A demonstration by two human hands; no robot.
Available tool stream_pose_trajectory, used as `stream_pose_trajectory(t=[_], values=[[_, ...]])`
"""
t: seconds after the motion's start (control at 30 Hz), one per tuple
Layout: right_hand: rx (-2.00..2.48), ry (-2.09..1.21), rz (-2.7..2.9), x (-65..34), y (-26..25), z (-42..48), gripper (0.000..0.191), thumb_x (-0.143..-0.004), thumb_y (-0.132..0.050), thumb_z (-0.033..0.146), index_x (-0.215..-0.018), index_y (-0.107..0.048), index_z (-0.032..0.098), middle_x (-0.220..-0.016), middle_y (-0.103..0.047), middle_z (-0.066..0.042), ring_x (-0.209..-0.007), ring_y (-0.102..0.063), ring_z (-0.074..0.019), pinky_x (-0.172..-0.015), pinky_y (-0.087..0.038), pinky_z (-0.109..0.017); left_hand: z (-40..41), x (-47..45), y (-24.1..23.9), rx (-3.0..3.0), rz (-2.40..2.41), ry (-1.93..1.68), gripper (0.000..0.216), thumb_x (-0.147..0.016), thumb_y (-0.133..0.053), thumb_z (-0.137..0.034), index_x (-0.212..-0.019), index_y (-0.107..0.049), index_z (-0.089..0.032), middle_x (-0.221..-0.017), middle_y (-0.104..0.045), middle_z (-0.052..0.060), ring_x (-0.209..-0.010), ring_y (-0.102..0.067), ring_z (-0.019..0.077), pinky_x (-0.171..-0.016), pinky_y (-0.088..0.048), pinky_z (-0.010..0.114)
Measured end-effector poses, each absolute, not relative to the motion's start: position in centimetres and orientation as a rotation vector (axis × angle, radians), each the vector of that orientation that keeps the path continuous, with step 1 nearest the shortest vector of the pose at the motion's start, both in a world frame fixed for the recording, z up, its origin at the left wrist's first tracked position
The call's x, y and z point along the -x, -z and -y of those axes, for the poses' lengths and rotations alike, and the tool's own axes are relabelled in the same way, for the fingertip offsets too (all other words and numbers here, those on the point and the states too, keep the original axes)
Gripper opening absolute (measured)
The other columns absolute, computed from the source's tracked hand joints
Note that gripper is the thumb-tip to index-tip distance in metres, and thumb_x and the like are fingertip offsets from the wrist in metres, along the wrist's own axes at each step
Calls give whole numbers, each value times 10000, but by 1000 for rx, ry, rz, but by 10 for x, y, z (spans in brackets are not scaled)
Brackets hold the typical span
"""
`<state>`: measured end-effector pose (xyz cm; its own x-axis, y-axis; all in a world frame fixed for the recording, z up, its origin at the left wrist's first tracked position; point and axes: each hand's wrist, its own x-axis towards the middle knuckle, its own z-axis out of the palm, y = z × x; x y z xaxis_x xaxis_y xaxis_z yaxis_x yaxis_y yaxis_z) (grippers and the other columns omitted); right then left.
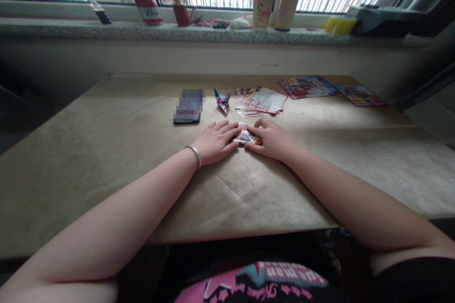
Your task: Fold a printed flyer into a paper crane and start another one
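Near the middle of the table (106, 160), between the person's two hands, a small piece of glossy, multicoloured paper (245, 136) is seen lying on the tabletop. It is partly covered at both ends by fingers, so its full outline cannot be made out. Its left part is covered by the left hand (219, 141), which is laid palm down with the fingers extended and slightly spread; the paper is touched from above by the fingertips. Its right part is touched by the right hand (273, 139), whose fingers are bent and whose thumb is set at the near edge; whether the paper is pinched or merely pressed by this hand cannot be told. A silver-coloured bangle (195, 156) is worn on the left wrist.

Beyond the hands, a folded paper crane (223, 101) is placed between a dark smartphone (188, 107), partly obscured by pixelation, and a fanned pile of red-edged cards (266, 100). Farther right, a stack of colourful booklets (308, 87) is laid just beside a second printed stack (360, 96). Behind the table, a speckled windowsill (124, 33) is occupied by a red-and-white can (147, 5), a patterned cup (264, 3) and a yellow object (340, 25), among other items.
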<state>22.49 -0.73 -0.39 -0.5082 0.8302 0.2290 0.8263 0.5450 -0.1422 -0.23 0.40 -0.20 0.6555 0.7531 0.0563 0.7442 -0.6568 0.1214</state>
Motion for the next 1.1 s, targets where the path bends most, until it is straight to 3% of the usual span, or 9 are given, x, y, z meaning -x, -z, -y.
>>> stream_pose_trajectory(t=[0.17, 0.4, 0.47, 0.63, 0.8, 1.1], values=[[1381, -20, 2509, -224, 4, 7, 601, -848, -572, 580, -1336, -614, 231, -1153, -609, -121, -1015, -577, -266, -868, -468, -368, -4, 3, 2, -2750, -1294, -104, 568, -1016, -274, -500, -1519, -332, -244, -1596, -304, 78, -1468, -273, 260, -1206, -193, 492], [1381, -8, 2503, -223, 3, 7, 596, -845, -567, 585, -1322, -626, 232, -1150, -611, -113, -980, -586, -256, -840, -471, -362, 2, 1, 2, -2866, -1360, -124, 543, -1023, -292, -463, -1514, -348, -238, -1572, -354, 80, -1453, -302, 280, -1209, -72, 582], [1385, -6, 2503, -223, 3, 8, 591, -846, -565, 587, -1317, -628, 236, -1147, -613, -111, -977, -585, -256, -832, -470, -361, 5, 1, 1, -2943, -1381, -200, 540, -1012, -341, -455, -1487, -404, -205, -1533, -406, 117, -1425, -342, 299, -1207, -112, 574], [1402, 27, 2502, -223, 2, 9, 576, -849, -554, 596, -1282, -650, 227, -1129, -621, -113, -1003, -580, -263, -838, -467, -361, 12, 2, -2, -3041, -1116, -221, 429, -1016, -324, -299, -1363, -554, -198, -1339, -601, 92, -1211, -544, 253, -1067, -421, 427], [1434, 69, 2485, -226, 0, 7, 553, -857, -558, 558, -1281, -650, 217, -1108, -620, -122, -1009, -572, -265, -852, -463, -365, 12, 2, 1, -2912, -1075, -311, 462, -991, -380, -319, -1423, -478, -187, -1452, -510, 87, -1322, -464, 234, -1139, -373, 398], [1438, 39, 2482, -228, 2, 4, 552, -853, -552, 560, -1252, -667, 196, -1124, -612, -132, -1032, -564, -272, -884, -459, -378, 17, 1, -4, -2889, -1088, -159, 562, -962, -416, -376, -1481, -398, -161, -1529, -408, 106, -1403, -366, 264, -1204, -267, 406]])
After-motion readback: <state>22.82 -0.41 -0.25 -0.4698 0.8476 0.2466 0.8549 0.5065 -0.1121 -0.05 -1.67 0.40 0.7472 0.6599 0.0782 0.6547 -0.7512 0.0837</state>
